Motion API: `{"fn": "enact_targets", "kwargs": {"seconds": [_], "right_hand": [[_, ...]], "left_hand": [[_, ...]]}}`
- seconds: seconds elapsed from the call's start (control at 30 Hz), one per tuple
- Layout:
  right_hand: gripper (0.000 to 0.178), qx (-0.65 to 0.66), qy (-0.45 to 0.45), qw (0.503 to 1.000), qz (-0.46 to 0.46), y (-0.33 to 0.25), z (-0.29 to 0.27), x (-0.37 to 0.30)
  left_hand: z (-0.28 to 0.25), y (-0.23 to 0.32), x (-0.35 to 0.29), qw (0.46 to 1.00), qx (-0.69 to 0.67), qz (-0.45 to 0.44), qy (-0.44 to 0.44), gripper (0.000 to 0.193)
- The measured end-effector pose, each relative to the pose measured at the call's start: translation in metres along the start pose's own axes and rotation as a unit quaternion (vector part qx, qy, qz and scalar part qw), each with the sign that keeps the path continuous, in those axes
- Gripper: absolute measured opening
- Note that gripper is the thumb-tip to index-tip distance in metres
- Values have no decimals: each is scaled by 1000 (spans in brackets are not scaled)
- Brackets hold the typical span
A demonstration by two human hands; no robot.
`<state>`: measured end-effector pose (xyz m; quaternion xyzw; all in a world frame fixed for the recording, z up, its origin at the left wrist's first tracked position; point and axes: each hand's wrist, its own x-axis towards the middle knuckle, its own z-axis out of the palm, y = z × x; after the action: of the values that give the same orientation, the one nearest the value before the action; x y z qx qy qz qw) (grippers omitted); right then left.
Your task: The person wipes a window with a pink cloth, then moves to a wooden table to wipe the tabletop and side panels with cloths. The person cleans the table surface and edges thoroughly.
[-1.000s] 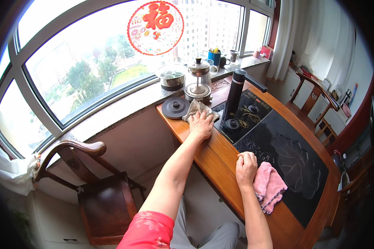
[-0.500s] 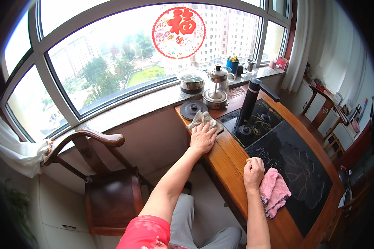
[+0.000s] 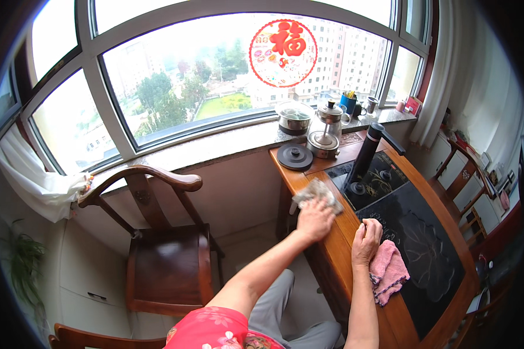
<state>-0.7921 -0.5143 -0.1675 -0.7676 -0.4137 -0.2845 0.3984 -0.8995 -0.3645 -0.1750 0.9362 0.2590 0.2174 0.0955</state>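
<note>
My left hand (image 3: 317, 220) presses a crumpled grey-beige cloth (image 3: 318, 195) onto the wooden tabletop (image 3: 344, 238), near its left edge, with the fingers bent over the cloth. Farther right, my right hand (image 3: 366, 243) rests at the border of the wood and the black inlaid panel (image 3: 420, 232), fingers curled in. Whatever it may hold is hidden. A folded pink cloth (image 3: 388, 271) with a dark edge lies beside my right wrist, partly on the panel.
A black tap (image 3: 364, 158) rises from the panel. Behind it stands a glass kettle (image 3: 325, 132), with a round black base (image 3: 294, 157) at the far corner. A lidded pot (image 3: 294, 119) sits on the windowsill. At left is a wooden chair (image 3: 166, 262).
My left hand has drawn the grey-beige cloth nearer along the tabletop, away from the black base. My right hand stays in about the same place. The view has turned somewhat left.
</note>
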Motion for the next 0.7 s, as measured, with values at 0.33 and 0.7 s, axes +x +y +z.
{"fn": "enact_targets", "kwargs": {"seconds": [0.33, 0.7], "right_hand": [[41, 170, -211, 960, -69, -25, -18, -5], [40, -54, -176, 975, -123, -45, 0, -22]], "left_hand": [[11, 48, -53, 943, -295, 154, 12, 35], [-53, 12, -9, 883, -346, 54, 312, 24]]}}
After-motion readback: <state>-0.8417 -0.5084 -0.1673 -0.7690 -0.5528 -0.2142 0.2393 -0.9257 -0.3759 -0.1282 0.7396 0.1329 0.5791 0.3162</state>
